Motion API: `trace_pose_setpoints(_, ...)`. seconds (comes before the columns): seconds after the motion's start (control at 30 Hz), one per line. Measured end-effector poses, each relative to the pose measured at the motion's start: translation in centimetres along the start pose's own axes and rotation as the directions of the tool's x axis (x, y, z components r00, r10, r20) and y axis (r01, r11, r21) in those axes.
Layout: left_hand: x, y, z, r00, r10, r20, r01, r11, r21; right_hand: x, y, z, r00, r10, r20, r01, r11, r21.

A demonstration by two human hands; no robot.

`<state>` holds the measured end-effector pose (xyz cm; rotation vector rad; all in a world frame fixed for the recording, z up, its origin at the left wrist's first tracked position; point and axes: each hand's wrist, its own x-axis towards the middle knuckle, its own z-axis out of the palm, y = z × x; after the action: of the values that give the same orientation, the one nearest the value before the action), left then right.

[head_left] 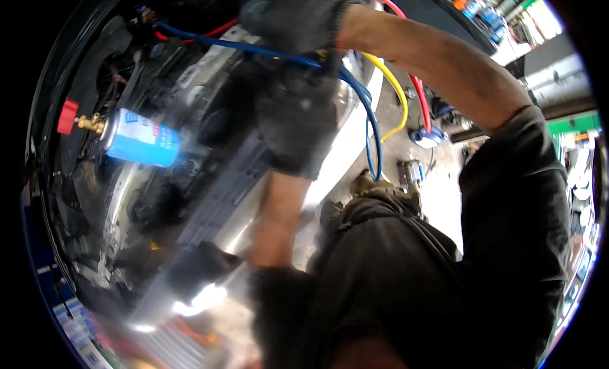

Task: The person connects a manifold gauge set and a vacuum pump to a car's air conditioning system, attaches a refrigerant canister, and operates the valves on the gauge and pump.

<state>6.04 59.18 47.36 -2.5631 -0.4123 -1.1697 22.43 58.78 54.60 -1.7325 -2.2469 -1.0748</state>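
Both my hands wear dark work gloves and are over an open engine bay (158, 197). My left hand (295, 118) reaches up from the lower middle, and its fingertips meet a blue hose (209, 42) that crosses the picture. It is blurred, so its grip is unclear. My right hand (292, 13) comes in from the right along my bare forearm and is curled at the top edge, just above that hose. Red hose (420, 93) and yellow hose (394, 90) run out from behind my right wrist. A blue and white can (141, 139) with a brass valve and red knob (66, 115) hangs at the left.
The silver car front (346, 147) runs diagonally below the hands. On the concrete floor at the right lie a blue round gauge (426, 136) and small tools (411, 172). My dark hooded top fills the lower right. Blue shelving shows at the lower left rim.
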Motion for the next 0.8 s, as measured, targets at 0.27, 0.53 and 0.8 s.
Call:
trace_pose_setpoints(0.27,0.1,-1.0,-0.6,0.981,-0.092,0.173,0.084,0.995,0.056,-2.3,-0.6,-4.3,0.817,0.574,0.049,-0.549,0.75,0.368)
trace_pose_setpoints(0.53,1.2,0.1,-0.5,0.966,0.025,0.257,-0.043,0.997,0.066,-54.5,-11.7,5.1,-0.446,0.735,0.51,-0.764,-0.61,0.212)
trace_pose_setpoints(0.8,0.3,-2.8,-1.5,0.952,-0.007,0.306,-0.023,0.995,0.094,-75.4,-48.5,-3.5,-0.66,-0.435,0.613,0.264,-0.898,-0.353)
